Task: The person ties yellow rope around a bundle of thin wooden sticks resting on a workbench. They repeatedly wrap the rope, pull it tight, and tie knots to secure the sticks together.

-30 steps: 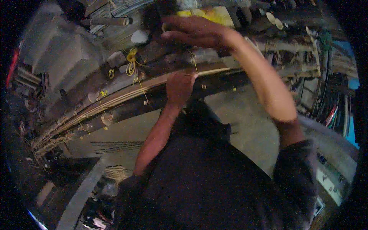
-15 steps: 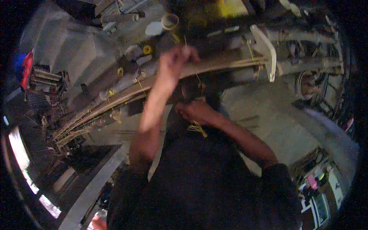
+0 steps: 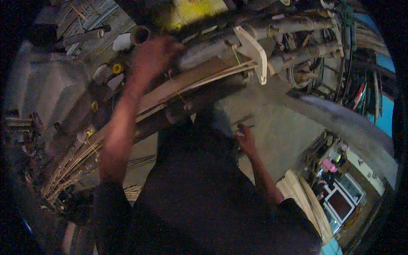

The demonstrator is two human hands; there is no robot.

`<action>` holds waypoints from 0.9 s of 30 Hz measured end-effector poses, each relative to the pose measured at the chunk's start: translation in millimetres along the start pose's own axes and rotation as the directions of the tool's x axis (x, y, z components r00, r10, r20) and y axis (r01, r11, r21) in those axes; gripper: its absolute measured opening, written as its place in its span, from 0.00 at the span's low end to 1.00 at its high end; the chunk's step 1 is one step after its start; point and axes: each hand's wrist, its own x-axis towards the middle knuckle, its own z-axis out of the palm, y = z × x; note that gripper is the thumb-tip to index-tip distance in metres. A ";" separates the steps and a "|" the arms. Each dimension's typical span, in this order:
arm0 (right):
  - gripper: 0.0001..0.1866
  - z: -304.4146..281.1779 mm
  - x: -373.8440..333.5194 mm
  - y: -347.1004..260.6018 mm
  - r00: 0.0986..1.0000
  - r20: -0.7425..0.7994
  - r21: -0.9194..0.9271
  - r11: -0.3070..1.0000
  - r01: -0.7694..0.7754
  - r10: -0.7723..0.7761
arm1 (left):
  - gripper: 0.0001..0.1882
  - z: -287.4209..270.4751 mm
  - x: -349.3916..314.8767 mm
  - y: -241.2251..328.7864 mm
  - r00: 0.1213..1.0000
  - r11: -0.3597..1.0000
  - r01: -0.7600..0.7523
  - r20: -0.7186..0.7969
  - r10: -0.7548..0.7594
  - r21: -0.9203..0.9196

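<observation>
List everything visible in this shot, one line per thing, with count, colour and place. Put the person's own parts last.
bundle of long thin strips: one bundle, tan, running from lower left to upper right across the work stand
yellow block: one, yellow, top centre
open pipe end: one, dark, upper left of centre
curved flat piece: one, pale, upper right, beside the strips
small yellow ring: one, yellow, left of the raised arm
floor: grey, right of centre
boards: a few, pale, lower right
left hand: raised at the strips, motion-blurred
right hand: low, near the dark clothing, grip unclear
</observation>
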 end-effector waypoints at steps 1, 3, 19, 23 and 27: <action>0.28 2.8 4.5 -8.2 1.000 -0.026 0.114 0.993 -0.003 0.006 | 0.23 17.7 -7.3 32.6 0.990 0.989 -0.140 -0.018 0.139 -0.049; 0.28 21.9 26.9 -64.9 0.993 -0.095 0.171 0.981 0.086 -0.071 | 0.19 66.9 -21.3 79.1 0.962 0.965 -0.260 -0.098 0.256 -0.032; 0.16 66.8 131.9 -389.3 -0.214 0.839 0.176 -0.123 0.977 -0.501 | 0.10 159.2 -29.3 115.7 0.930 0.947 0.075 -0.365 0.046 0.311; 0.18 72.2 188.5 -411.4 -0.110 0.937 0.059 -0.159 0.985 -0.331 | 0.07 167.9 -24.5 121.1 0.934 0.957 0.139 -0.354 -0.041 0.256; 0.20 101.3 266.1 -345.5 0.327 0.888 -0.222 0.321 0.921 -0.324 | 0.06 168.8 -24.4 114.6 0.932 0.964 0.072 -0.361 0.026 0.255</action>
